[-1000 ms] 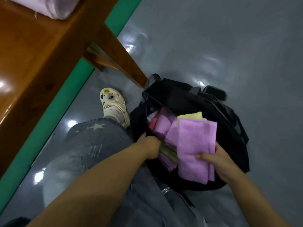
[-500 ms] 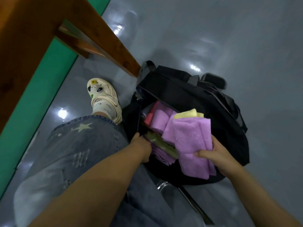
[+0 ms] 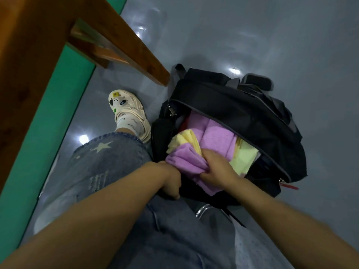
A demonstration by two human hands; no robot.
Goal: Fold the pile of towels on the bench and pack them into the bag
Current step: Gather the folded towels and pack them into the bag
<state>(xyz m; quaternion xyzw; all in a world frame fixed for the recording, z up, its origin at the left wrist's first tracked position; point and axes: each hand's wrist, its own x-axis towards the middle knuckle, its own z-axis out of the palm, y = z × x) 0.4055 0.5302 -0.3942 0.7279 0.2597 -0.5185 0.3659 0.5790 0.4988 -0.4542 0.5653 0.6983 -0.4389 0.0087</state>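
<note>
A wooden bench is filling the far left, its leg slanting down toward a black bag that is lying unzipped on the grey floor. Folded purple and yellow towels are sitting inside the bag. The right hand is clenching a purple towel at the bag's near opening. The left hand is curling round the bag's near-left rim. A cream clog is standing left of the bag.
</note>
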